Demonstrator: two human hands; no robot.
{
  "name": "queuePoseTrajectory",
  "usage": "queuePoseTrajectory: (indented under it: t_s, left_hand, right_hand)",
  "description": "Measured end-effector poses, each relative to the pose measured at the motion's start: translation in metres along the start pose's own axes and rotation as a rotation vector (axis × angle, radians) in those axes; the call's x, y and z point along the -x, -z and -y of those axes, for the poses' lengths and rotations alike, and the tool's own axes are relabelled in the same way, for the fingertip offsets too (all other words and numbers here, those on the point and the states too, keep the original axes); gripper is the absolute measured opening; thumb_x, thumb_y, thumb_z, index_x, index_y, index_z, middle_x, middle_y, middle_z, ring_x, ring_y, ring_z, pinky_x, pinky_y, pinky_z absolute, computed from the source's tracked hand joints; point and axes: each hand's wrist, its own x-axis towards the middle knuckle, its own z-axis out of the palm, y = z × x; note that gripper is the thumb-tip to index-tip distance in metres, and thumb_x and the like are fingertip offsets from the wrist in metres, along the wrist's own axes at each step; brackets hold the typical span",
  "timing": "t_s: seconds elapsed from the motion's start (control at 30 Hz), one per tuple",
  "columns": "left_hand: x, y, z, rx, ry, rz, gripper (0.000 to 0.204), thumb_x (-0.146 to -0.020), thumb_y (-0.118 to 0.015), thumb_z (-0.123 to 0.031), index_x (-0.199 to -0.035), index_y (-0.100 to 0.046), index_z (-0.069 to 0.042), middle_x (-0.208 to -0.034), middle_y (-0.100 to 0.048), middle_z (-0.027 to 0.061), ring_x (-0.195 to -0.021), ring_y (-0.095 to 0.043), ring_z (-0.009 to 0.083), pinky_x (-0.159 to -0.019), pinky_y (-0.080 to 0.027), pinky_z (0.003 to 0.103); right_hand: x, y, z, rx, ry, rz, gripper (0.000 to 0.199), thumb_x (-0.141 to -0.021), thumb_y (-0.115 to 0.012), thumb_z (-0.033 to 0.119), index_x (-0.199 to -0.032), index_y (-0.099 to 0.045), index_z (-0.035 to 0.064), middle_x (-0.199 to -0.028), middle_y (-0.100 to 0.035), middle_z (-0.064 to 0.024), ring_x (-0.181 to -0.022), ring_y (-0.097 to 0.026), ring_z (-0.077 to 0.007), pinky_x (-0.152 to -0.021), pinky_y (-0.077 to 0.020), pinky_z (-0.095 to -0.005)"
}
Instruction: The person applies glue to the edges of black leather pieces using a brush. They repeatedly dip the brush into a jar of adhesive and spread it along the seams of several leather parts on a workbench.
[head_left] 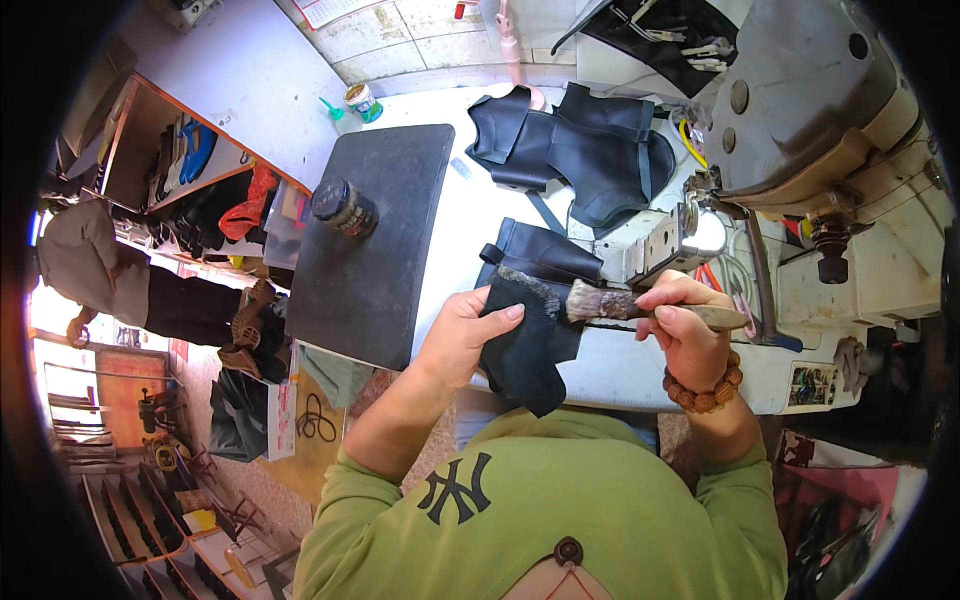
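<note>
My left hand [462,335] is closed on a dark leather piece [522,360], thumb on top, its fingers hidden underneath. Along the piece's upper edge runs a greyish, glossy smear. In my right hand [690,335] I grip the wooden handle of a brush [610,302]. Its pale, worn bristles point left and lie close to the smeared edge; whether they touch it I cannot tell. Just beyond the held piece lies another black leather piece [545,250]. Farther back, several black leather pieces [585,150] lie overlapping on the white table [440,265].
A sewing machine [800,110] stands at the right. On the black board [385,270] at the left sits a dark glue-crusted jar [343,207]. Behind it are a small tub [362,102] and a green bottle [332,110]. Another person [150,290] stands at the far left.
</note>
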Motion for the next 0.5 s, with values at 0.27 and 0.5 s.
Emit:
queuePoseTrajectory:
  t_s: [0.27, 0.5]
  left_hand:
    - [-0.0008, 0.0003, -0.0008, -0.005, -0.025, -0.030, 0.018, -0.087, -0.059, -0.008, -0.101, -0.062, 0.003, -0.091, -0.067, 0.0073, -0.077, -0.063, 0.0124, -0.073, -0.051, 0.026]
    - [-0.0036, 0.0002, -0.0044, 0.005, -0.027, -0.019, 0.018, -0.087, -0.059, -0.007, -0.102, -0.062, 0.003, -0.091, -0.067, 0.0078, -0.077, -0.064, 0.0128, -0.072, -0.052, 0.026]
  right_hand:
    - [-0.0045, -0.0027, -0.0049, 0.145, -0.031, -0.056, 0.019, -0.076, -0.054, 0.008, -0.081, -0.065, -0.0061, -0.073, -0.056, -0.0076, -0.056, -0.056, -0.0106, -0.049, -0.0401, -0.0204]
    - [0.0005, -0.0022, -0.0081, -0.006, -0.086, 0.102, 0.020, -0.076, -0.054, 0.008, -0.081, -0.066, -0.0064, -0.071, -0.056, -0.0078, -0.055, -0.056, -0.0119, -0.048, -0.0403, -0.0207]
